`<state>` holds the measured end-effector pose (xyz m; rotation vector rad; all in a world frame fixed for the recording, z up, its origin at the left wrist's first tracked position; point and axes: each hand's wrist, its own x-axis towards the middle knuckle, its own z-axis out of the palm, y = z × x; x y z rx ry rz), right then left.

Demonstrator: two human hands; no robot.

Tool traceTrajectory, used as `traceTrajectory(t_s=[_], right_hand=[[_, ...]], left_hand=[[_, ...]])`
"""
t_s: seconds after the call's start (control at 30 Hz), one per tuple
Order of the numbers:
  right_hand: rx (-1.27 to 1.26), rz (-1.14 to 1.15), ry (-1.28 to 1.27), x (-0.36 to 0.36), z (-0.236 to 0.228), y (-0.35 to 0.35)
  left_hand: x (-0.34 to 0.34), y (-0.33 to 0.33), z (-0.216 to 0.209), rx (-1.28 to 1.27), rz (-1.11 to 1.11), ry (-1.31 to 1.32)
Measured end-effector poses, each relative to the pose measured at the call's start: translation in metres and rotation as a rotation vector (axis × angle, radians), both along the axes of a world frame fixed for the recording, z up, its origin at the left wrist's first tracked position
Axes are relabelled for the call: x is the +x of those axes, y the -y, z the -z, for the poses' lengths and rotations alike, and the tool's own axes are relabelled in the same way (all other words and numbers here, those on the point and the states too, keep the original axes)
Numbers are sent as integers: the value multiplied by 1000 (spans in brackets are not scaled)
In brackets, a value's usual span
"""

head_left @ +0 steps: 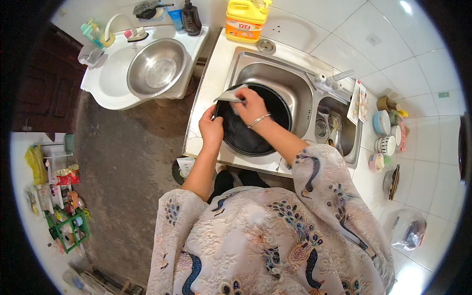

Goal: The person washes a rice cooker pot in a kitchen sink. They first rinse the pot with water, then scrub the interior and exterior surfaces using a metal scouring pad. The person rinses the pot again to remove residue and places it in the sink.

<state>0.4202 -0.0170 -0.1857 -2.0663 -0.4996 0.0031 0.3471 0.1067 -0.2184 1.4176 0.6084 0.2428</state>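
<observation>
A wide, round black pan [258,130] rests tilted over the near left part of the large steel sink basin [301,101]. My left hand [211,129] grips the pan's left rim, thumb on the inner side. In my right hand [252,106] is a pale cloth [230,95], pressed against the rim at the upper left. The right fingers are partly blurred. A bracelet circles the right wrist. The pan's underside and any handle are hidden.
The smaller sink basin [350,130] on the right holds glasses and utensils. A faucet [332,81] stands behind it. Stacked bowls [385,144] line the right counter. A yellow pump jug [246,22] stands behind the sink. At left, a steel bowl [158,69] sits on a white washbasin [105,81].
</observation>
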Motion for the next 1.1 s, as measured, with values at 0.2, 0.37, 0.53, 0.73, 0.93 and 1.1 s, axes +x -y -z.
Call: traceTrajectory(t_s=[0.2, 0.37, 0.53, 0.73, 0.93, 1.1], right_hand=[[-348, 78, 165, 44, 34, -8], [-754, 40, 238, 57, -11, 46], [-458, -176, 568, 66, 1, 28], [-295, -174, 629, 32, 12, 16], [-230, -188, 623, 19, 24, 1], [-382, -54, 562, 36, 22, 25]], left_hand=[[-8, -3, -2, 162, 32, 38], [-8, -6, -3, 222, -1, 44], [-9, -7, -10, 223, 50, 13], [-6, -10, 5, 253, 48, 76], [-5, -6, -12, 178, 32, 17], [-6, -15, 11, 399, 51, 91]])
